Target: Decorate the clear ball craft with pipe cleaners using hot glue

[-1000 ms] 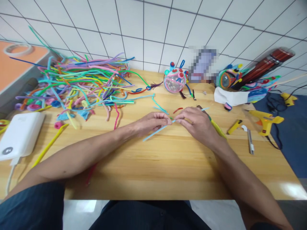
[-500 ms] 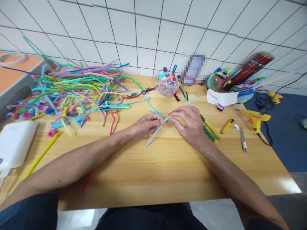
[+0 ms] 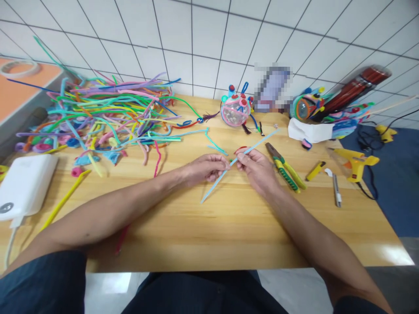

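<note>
A light-blue pipe cleaner (image 3: 262, 140) runs diagonally between my hands, its lower end pointing down and left. My left hand (image 3: 212, 168) pinches it near the middle, fingers closed. My right hand (image 3: 257, 169) grips the same pipe cleaner a little higher, thumb on top. Just behind my right fingertips shows a small red curved piece (image 3: 241, 149). Beyond my left hand lies a bent teal pipe cleaner (image 3: 214, 143) on the wooden table (image 3: 209, 235). Farther back stands a clear ball decorated with coloured pipe-cleaner coils (image 3: 235, 112).
A heap of pipe cleaners (image 3: 111, 111) spreads at the back left, with a white power bank (image 3: 28, 185) in front. On the right are pliers (image 3: 285, 168), a yellow cutter (image 3: 316, 171), a grey pen-like tool (image 3: 337, 191) and a yellow glue gun (image 3: 355, 163).
My right hand has turned and moved its grip, so the upper length of the light-blue pipe cleaner now shows above it. The pliers are less covered. My left hand keeps its pinch.
</note>
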Demonstrator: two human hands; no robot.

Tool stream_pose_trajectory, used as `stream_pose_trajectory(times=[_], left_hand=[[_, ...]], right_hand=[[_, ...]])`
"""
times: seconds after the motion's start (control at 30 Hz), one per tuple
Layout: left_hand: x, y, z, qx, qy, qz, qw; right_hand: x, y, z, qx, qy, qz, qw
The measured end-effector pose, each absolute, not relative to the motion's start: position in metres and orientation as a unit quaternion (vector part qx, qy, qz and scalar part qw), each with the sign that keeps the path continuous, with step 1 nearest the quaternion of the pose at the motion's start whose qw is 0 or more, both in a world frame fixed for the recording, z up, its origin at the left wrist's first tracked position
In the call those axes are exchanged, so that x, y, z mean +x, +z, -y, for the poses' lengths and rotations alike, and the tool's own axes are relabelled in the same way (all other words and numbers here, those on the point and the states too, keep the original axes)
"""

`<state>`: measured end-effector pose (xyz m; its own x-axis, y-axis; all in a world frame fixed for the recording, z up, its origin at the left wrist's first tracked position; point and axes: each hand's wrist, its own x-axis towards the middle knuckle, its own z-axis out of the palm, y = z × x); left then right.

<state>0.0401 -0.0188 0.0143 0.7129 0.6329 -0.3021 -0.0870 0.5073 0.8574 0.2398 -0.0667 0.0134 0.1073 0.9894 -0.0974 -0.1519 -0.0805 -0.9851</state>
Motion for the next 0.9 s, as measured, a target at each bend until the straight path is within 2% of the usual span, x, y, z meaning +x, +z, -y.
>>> stream_pose_trajectory(times=[0.2,0.47,0.7,0.9], left_hand=[[0.04,0.015,0.019,0.441,0.221,-0.302,0.816],[0.041,0.019,0.009,0.385,0.363,-0.363,0.767],[0.038,0.016,0.0,0.365,0.438,-0.383,0.727],[0.037,0.016,-0.003,0.368,0.462,-0.385,0.709]], right_hand=[[0.236,0.013,0.068,-0.501,0.539,0.392,0.552],[0.255,0.022,0.065,-0.497,0.51,0.37,0.597],[0.256,0.02,0.066,-0.54,0.565,0.327,0.532],[0.252,0.015,0.07,-0.557,0.615,0.365,0.422]])
